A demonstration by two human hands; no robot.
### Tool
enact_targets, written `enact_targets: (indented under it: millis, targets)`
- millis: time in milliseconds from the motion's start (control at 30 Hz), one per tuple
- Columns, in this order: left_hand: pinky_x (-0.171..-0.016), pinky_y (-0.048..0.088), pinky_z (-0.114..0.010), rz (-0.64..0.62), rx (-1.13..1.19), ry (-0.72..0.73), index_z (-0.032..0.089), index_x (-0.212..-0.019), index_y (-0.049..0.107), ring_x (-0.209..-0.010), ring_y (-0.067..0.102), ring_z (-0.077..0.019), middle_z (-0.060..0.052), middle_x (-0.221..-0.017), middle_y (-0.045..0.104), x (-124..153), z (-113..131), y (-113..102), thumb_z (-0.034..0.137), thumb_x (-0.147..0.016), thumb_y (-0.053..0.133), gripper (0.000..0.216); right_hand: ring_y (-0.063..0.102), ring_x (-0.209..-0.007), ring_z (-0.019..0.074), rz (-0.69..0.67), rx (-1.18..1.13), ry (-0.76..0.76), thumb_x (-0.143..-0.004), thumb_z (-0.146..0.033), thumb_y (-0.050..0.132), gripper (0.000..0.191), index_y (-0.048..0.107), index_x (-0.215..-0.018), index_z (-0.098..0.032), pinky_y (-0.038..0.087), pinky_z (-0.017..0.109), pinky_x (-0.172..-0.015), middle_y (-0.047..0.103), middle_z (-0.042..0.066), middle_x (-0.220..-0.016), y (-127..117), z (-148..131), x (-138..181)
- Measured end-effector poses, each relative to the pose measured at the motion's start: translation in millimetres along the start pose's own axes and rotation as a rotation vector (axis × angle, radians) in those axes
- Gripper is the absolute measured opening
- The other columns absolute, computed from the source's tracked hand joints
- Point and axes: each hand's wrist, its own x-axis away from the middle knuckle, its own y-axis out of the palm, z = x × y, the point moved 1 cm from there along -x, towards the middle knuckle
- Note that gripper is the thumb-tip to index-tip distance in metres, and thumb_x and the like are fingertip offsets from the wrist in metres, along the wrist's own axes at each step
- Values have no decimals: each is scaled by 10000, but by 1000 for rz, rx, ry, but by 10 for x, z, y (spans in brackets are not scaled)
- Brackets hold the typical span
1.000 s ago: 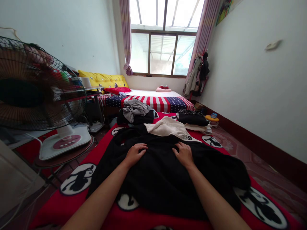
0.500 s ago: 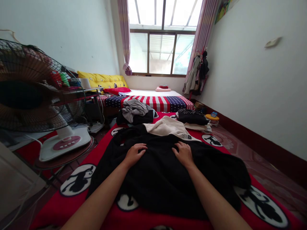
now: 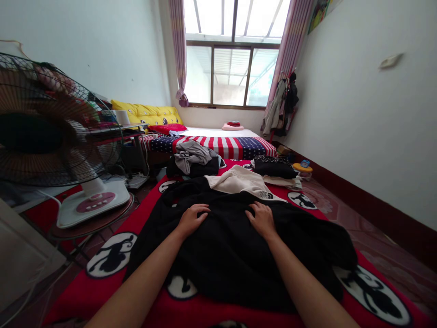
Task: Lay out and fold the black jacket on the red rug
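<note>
Change: nothing to speak of since a second ago; both hands lie where they lay, and only the view drifts a little, so the work is at a pause.
Left hand [image 3: 191,219]: palm down on the black garment [image 3: 235,255], fingers curled loosely, pressing rather than gripping.
Right hand [image 3: 262,219]: flat on the same cloth, just beside the left, fingers spread, gripping nothing.
Black garment: spread rumpled over the red blanket [image 3: 102,291], directly before the person.
Cream garment [image 3: 239,181]: lies just beyond the hands, touching the black cloth's far edge.
Fan [image 3: 51,132]: stands to the left, near.
Clothes heap [image 3: 193,159]: farther back, before the striped bed [image 3: 225,145].
Window [image 3: 232,59]: at the far wall.
</note>
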Motion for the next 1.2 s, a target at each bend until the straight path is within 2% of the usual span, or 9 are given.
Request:
enact_targets:
  millis: [1200]
  targets:
    - [-1046, 424, -391, 6, -11, 17, 257, -952, 730, -1145, 584, -217, -16, -1167, 679, 6, 0, 3, 264, -817, 558, 219, 516, -1195, 269, -4, 16, -9, -883, -348, 520, 326, 666, -1117, -175, 292, 417, -1049, 598, 123, -1276, 9, 9, 4]
